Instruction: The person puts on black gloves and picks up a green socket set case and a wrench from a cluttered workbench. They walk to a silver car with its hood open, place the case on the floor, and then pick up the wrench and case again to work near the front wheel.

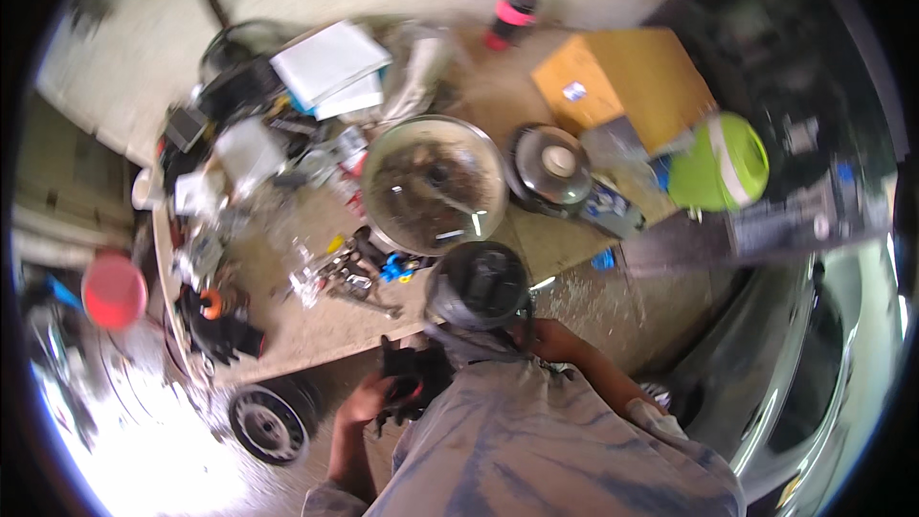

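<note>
In front of my chest, by the bench's near edge, is a round black part with a dark strap-like band round it; its kind is unclear. My right hand is against its lower right side, the fingers mostly hidden behind it. Lower and to the left, the fingers of my left hand are closed round a dark, irregular black object with a small touch of red. Blur keeps me from naming it. Just beyond, small metal parts and a wrench-like tool lie beside a blue fitting.
A wide round metal pan with dirty contents sits mid-bench, beside a dark domed part. Farther right are a cardboard box and a green container. Black gloves lie left; a wheel is below. A car stands right.
</note>
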The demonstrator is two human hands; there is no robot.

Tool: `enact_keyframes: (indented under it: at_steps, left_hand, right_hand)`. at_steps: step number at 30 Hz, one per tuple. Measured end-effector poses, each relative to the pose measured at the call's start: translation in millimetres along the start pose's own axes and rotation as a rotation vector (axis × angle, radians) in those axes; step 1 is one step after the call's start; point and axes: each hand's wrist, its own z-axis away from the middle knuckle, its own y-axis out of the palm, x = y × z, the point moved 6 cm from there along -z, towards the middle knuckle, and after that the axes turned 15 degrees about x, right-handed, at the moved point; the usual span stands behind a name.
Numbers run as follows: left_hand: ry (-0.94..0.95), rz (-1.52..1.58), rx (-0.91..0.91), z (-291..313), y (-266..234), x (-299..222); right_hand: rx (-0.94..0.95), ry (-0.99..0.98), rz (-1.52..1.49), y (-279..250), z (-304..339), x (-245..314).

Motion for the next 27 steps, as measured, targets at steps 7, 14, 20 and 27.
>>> enact_keyframes:
  at_steps: [7, 14, 20, 27]
  left_hand:
    - [-0.447, -0.907, 0.658, -194, 122, -92]
    - [-0.104, -0.961, 0.845, -320, 280, -130]
    - [-0.232, -1.016, 1.131, -389, 399, -111]
    - [-0.327, -1.206, 1.225, -459, 547, -93]
  right_hand:
    - [-0.257, -0.185, -0.33, -36, 97, 36]
    - [-0.745, -0.121, -0.618, -24, 181, -95]
    - [-1.053, 0.697, -1.366, 265, 278, -295]
    - [-1.041, 0.897, -2.439, 507, 257, -149]
